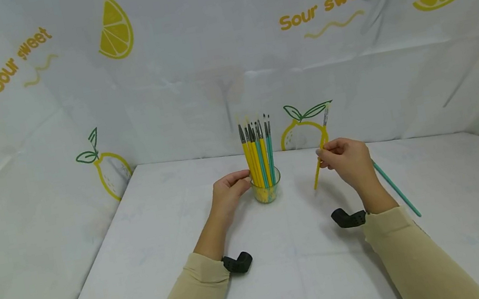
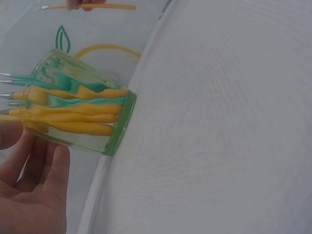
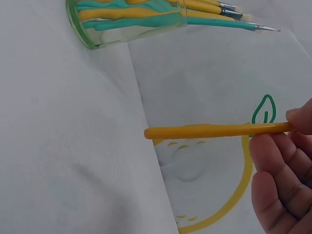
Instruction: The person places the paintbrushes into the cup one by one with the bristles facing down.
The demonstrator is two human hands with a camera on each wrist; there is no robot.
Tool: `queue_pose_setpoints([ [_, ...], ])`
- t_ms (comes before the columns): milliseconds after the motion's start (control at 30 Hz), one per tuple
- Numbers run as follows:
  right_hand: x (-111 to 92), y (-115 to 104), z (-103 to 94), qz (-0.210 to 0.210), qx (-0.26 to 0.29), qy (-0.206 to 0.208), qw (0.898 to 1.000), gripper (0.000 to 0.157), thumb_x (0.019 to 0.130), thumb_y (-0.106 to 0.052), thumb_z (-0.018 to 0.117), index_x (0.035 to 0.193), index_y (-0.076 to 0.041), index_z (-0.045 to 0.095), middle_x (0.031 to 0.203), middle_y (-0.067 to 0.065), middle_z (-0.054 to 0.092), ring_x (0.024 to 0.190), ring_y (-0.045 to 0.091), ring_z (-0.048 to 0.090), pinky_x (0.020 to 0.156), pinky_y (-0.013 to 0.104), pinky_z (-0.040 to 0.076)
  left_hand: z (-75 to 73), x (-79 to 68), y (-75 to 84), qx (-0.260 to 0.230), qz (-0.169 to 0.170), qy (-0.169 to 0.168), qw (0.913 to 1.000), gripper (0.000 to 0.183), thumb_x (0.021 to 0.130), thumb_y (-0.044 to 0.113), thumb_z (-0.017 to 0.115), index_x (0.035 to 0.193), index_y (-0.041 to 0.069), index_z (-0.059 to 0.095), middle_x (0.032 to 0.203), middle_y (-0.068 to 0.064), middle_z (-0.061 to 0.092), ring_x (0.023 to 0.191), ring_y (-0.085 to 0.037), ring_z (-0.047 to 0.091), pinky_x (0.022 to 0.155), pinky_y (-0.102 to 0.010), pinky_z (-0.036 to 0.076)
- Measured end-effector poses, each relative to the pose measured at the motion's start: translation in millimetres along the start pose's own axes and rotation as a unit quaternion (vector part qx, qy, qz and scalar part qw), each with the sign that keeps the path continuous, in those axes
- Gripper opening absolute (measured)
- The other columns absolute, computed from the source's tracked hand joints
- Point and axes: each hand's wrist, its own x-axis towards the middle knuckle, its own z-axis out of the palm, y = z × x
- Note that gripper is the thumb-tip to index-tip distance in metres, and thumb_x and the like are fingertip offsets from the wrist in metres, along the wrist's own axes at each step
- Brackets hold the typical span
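Observation:
A clear glass cup (image 1: 266, 195) stands upright on the table, holding several yellow and teal paintbrushes (image 1: 259, 151), bristles up. At the cup's left side is my left hand (image 1: 228, 192), its thumb and fingertips at the glass near the rim. The left wrist view shows the brush handles (image 2: 73, 117) through the glass. To the right of the cup, my right hand (image 1: 348, 159) pinches a yellow paintbrush (image 1: 317, 174) between thumb and fingers. It is tilted, pale bristles up, with the handle end pointing down, seen also as the yellow handle (image 3: 209, 131) in the right wrist view.
A teal stick-like handle (image 1: 398, 189) lies on the white table (image 1: 282, 281), right of my right forearm and partly hidden by it. Behind the table rises a white cloth backdrop (image 1: 201, 44) printed with lemons and words. Black wrist mounts (image 1: 239, 263) sit at both cuffs.

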Motion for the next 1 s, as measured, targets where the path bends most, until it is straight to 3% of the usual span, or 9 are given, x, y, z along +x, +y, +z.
queue_pose_setpoints([
  [200, -1, -9, 5.9, -0.032, 0.048, 0.025, 0.998, 0.035, 0.090, -0.034, 0.070, 0.098, -0.001, 0.071, 0.083, 0.004, 0.074, 0.070, 0.014, 0.071, 0.064, 0.021, 0.058, -0.7, -0.3, 1.7, -0.005, 0.003, -0.002, 1.0000, 0.028, 0.091, 0.015, 0.066, 0.116, 0.003, 0.071, 0.117, -0.008, 0.068, 0.106, -0.014, 0.062, 0.096, -0.029, 0.052],
  [400, -3, -29, 17.5, -0.066, 0.116, 0.072, 0.988, 0.031, 0.090, -0.027, 0.072, 0.101, 0.002, 0.072, 0.080, -0.002, 0.073, 0.068, 0.006, 0.069, 0.066, 0.019, 0.057, -0.4, 0.8, -0.3, -0.005, 0.010, -0.002, 0.9999, 0.027, 0.090, 0.014, 0.066, 0.114, 0.003, 0.071, 0.116, -0.007, 0.069, 0.106, -0.015, 0.062, 0.096, -0.030, 0.052],
  [600, -3, -48, 34.7, -0.081, 0.158, 0.069, 0.982, 0.029, 0.090, -0.025, 0.072, 0.100, 0.002, 0.073, 0.078, -0.002, 0.072, 0.069, 0.010, 0.069, 0.067, 0.019, 0.056, -0.1, -0.9, 0.5, 0.006, 0.012, 0.001, 0.9999, 0.027, 0.091, 0.016, 0.065, 0.114, 0.003, 0.071, 0.117, -0.008, 0.069, 0.107, -0.016, 0.061, 0.098, -0.032, 0.051],
  [733, -1, -54, 48.1, -0.094, 0.150, 0.057, 0.983, 0.028, 0.090, -0.027, 0.071, 0.098, 0.000, 0.074, 0.082, 0.007, 0.073, 0.069, 0.010, 0.067, 0.065, 0.019, 0.055, -0.3, -2.1, 2.7, 0.006, 0.004, -0.003, 1.0000, 0.028, 0.091, 0.016, 0.066, 0.116, 0.004, 0.071, 0.118, -0.008, 0.068, 0.105, -0.013, 0.061, 0.098, -0.030, 0.051],
  [833, 1, -51, 58.6, -0.093, 0.128, 0.047, 0.986, 0.029, 0.091, -0.031, 0.070, 0.097, -0.003, 0.075, 0.085, 0.011, 0.074, 0.071, 0.010, 0.066, 0.063, 0.020, 0.053, -0.2, -10.7, 15.5, 0.009, -0.004, -0.010, 0.9999, 0.029, 0.092, 0.014, 0.065, 0.118, 0.001, 0.069, 0.119, -0.010, 0.068, 0.101, -0.010, 0.062, 0.097, -0.030, 0.052],
  [1000, 2, -42, 70.6, -0.083, 0.080, 0.029, 0.993, 0.028, 0.091, -0.033, 0.069, 0.096, -0.006, 0.075, 0.085, 0.010, 0.073, 0.076, 0.016, 0.064, 0.062, 0.025, 0.052, -0.1, -22.0, 31.8, 0.011, -0.009, -0.021, 0.9997, 0.029, 0.092, 0.010, 0.063, 0.119, -0.002, 0.068, 0.118, -0.011, 0.068, 0.096, -0.008, 0.063, 0.095, -0.029, 0.052],
])
